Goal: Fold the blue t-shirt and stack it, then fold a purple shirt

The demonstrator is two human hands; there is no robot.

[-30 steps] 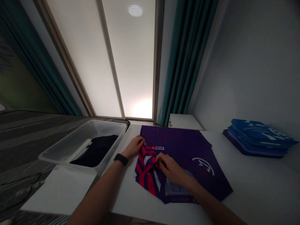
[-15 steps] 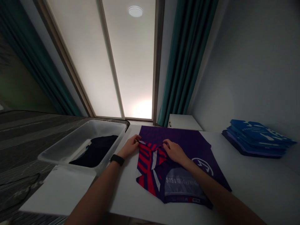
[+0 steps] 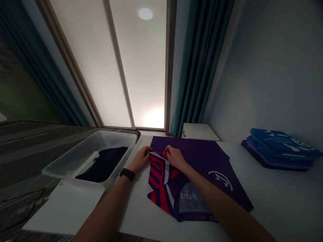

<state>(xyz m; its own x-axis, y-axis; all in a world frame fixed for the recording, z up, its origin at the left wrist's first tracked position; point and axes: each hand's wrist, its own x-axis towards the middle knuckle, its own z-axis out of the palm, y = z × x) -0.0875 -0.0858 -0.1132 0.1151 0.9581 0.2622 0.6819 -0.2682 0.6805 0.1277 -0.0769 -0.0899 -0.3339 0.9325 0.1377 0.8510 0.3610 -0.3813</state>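
Note:
A purple shirt (image 3: 194,148) lies spread on the white table (image 3: 136,205), with one side folded over so its red-striped sleeve shows. My left hand (image 3: 142,157), with a dark watch on the wrist, pinches the folded edge at the shirt's left. A short way to the right, my right hand (image 3: 175,157) has its fingers closed on the same folded edge. White and grey stripes run through the red part. A greyish panel with lettering sits low on the folded side, partly covered by my right forearm.
Left of the shirt stands a translucent plastic bin (image 3: 101,134) with dark clothing (image 3: 106,164) inside. At the right is a stack of folded blue and purple shirts (image 3: 280,148). Behind the table are a small white cabinet (image 3: 199,131), a teal curtain (image 3: 199,67) and frosted door panels (image 3: 143,67).
My right hand has slid left along the folded edge, closer to my left hand. My left hand has stayed at nearly the same spot.

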